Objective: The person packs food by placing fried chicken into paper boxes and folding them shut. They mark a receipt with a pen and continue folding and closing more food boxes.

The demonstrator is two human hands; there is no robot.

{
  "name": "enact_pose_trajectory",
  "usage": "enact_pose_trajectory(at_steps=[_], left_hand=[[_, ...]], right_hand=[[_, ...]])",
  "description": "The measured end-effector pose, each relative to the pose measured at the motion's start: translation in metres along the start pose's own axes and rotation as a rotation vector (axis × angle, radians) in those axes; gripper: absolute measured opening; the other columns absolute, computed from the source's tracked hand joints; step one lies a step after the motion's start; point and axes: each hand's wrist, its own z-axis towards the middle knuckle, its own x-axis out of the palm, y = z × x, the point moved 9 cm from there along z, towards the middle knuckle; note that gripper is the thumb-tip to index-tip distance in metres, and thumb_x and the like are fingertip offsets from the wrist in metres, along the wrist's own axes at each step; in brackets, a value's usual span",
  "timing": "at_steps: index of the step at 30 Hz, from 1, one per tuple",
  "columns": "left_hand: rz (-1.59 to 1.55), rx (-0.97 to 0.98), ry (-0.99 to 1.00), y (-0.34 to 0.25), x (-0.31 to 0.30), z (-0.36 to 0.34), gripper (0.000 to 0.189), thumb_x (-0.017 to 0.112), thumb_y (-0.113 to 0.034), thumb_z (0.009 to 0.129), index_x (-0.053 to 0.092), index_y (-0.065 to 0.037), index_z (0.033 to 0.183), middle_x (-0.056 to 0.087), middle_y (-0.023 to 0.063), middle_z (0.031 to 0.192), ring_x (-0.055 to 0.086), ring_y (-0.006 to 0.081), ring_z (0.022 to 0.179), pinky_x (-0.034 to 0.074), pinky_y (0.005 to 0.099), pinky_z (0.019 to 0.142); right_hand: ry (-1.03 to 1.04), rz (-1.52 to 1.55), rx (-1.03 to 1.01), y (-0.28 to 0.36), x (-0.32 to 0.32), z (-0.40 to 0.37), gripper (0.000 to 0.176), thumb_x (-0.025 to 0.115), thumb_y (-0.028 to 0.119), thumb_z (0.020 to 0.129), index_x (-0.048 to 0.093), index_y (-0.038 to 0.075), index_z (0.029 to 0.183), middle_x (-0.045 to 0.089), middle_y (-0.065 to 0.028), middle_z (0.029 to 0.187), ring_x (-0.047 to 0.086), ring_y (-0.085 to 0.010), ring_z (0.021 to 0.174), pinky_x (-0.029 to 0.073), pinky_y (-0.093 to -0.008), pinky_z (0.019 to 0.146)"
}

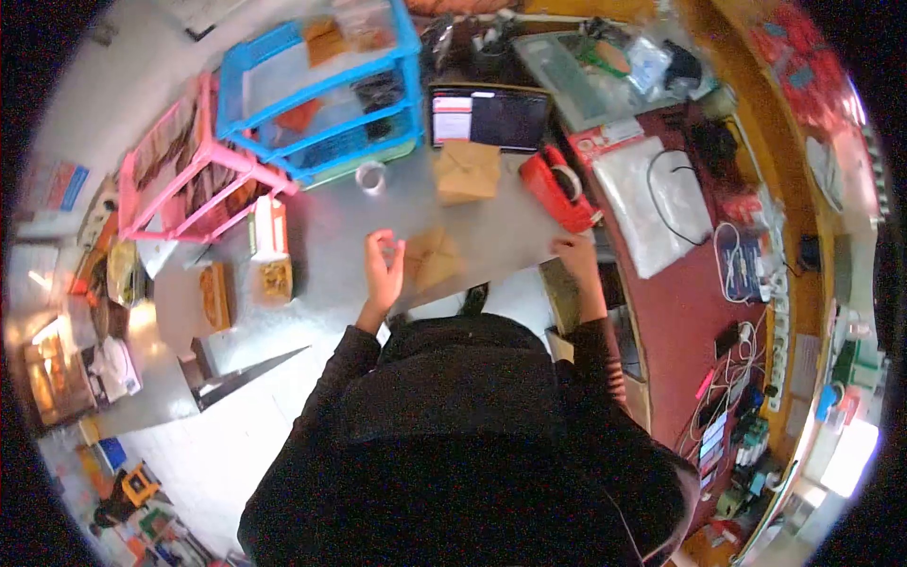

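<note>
My left hand is held over the grey table, just left of a brown paper packet. Its thumb and fingers are curved and apart, with nothing seen between them. Near the table's right edge, below the red tape dispenser, is my right hand. The fingers there are bent and bunched together, and anything between them is too small to make out. A second brown paper packet rests farther back, in front of a screen. A roll of tape stands to its left.
A blue rack and a pink rack stand at the back left. Small boxes sit on the left. On the right, a dark red table carries a clear plastic bag, cables and phones. The screen stands at the back.
</note>
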Motion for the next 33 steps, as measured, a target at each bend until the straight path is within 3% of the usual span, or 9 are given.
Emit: enact_pose_trajectory(at_steps=[3, 5, 10, 16, 22, 25, 28, 32, 33], left_hand=[[-0.242, -0.296, 0.347, -0.004, 0.028, 0.007, 0.039, 0.064, -0.017, 0.086, 0.045, 0.0, 0.116, 0.058, 0.0051, 0.093, 0.058, 0.0147, 0.081, 0.047, 0.0266, 0.07], [-0.385, -0.443, 0.534, -0.004, 0.048, 0.003, 0.045, 0.066, -0.018, 0.084, 0.046, 0.001, 0.119, 0.061, 0.0058, 0.094, 0.06, 0.0144, 0.082, 0.048, 0.0259, 0.069], [-0.385, -0.522, 0.603, 0.041, 0.059, 0.019, 0.036, 0.071, -0.016, 0.078, 0.059, 0.002, 0.108, 0.067, 0.0094, 0.094, 0.063, 0.0136, 0.078, 0.049, 0.0253, 0.065], [0.123, -0.037, 0.524, 0.023, 0.053, 0.035, 0.015, 0.07, -0.009, 0.07, 0.069, -0.006, 0.085, 0.068, 0.0063, 0.076, 0.064, 0.0152, 0.066, 0.049, 0.0266, 0.06], [0.528, 0.303, 0.371, 0.003, 0.049, 0.032, 0.023, 0.072, -0.013, 0.065, 0.067, -0.006, 0.086, 0.068, 0.0084, 0.079, 0.065, 0.0233, 0.068, 0.051, 0.0301, 0.063], [0.398, 0.458, 0.155, -0.004, 0.032, 0.039, 0.025, 0.074, -0.017, 0.066, 0.066, -0.005, 0.087, 0.068, 0.0083, 0.08, 0.065, 0.0205, 0.073, 0.051, 0.0293, 0.065], [0.106, -0.071, 0.432, 0.064, 0.047, 0.036, 0.023, 0.074, -0.018, 0.071, 0.066, -0.004, 0.087, 0.068, 0.0085, 0.087, 0.064, 0.0168, 0.077, 0.05, 0.0281, 0.067], [-0.148, -0.302, 0.36, 0.082, 0.041, 0.027, 0.015, 0.069, -0.016, 0.077, 0.065, -0.005, 0.087, 0.067, 0.0066, 0.09, 0.061, 0.0136, 0.078, 0.049, 0.0263, 0.07], [-0.3, -0.377, 0.289, 0.11, 0.043, 0.025, 0.014, 0.068, -0.014, 0.078, 0.065, -0.004, 0.089, 0.066, 0.0064, 0.088, 0.061, 0.0137, 0.076, 0.048, 0.026, 0.069]], right_hand=[[0.278, 0.486, -0.161, 0.126, 0.07, -0.042, 0.022, 0.064, 0.014, 0.078, 0.069, 0.005, 0.097, 0.07, -0.0052, 0.089, 0.062, -0.0131, 0.079, 0.05, -0.0291, 0.072], [0.205, 0.51, -0.314, 0.153, 0.107, -0.044, 0.022, 0.064, 0.013, 0.077, 0.067, 0.002, 0.096, 0.069, -0.0065, 0.088, 0.061, -0.0128, 0.079, 0.05, -0.0293, 0.071], [0.187, 0.724, -0.099, 0.155, 0.151, -0.037, 0.029, 0.07, 0.014, 0.071, 0.062, 0.0, 0.096, 0.067, -0.0103, 0.081, 0.062, -0.0148, 0.072, 0.051, -0.0302, 0.065], [0.059, 0.281, -0.018, 0.144, 0.162, -0.033, 0.032, 0.074, 0.024, 0.066, 0.064, 0.002, 0.088, 0.068, -0.0118, 0.081, 0.064, -0.0216, 0.068, 0.052, -0.0333, 0.062], [-0.015, -0.208, 0.021, 0.137, 0.179, -0.022, 0.035, 0.07, 0.036, 0.07, 0.064, 0.003, 0.079, 0.067, -0.0155, 0.086, 0.066, -0.0319, 0.08, 0.053, -0.0396, 0.069], [0.009, -0.289, 0.106, 0.14, 0.151, -0.034, 0.044, 0.068, 0.043, 0.071, 0.064, 0.002, 0.086, 0.066, -0.0174, 0.09, 0.065, -0.0337, 0.083, 0.052, -0.0407, 0.073], [0.14, -0.287, 0.06, 0.124, 0.139, -0.044, 0.056, 0.066, 0.05, 0.072, 0.059, 0.003, 0.102, 0.063, -0.0185, 0.101, 0.063, -0.0335, 0.09, 0.051, -0.0408, 0.078], [0.262, -0.381, -0.143, 0.053, 0.189, -0.01, 0.07, 0.064, 0.054, 0.072, 0.051, 0.004, 0.118, 0.058, -0.0191, 0.113, 0.059, -0.0316, 0.101, 0.048, -0.0384, 0.084], [0.169, -0.389, -0.236, 0.068, 0.182, -0.01, 0.069, 0.065, 0.053, 0.071, 0.051, 0.004, 0.119, 0.056, -0.0177, 0.116, 0.056, -0.0314, 0.104, 0.047, -0.0394, 0.085]])
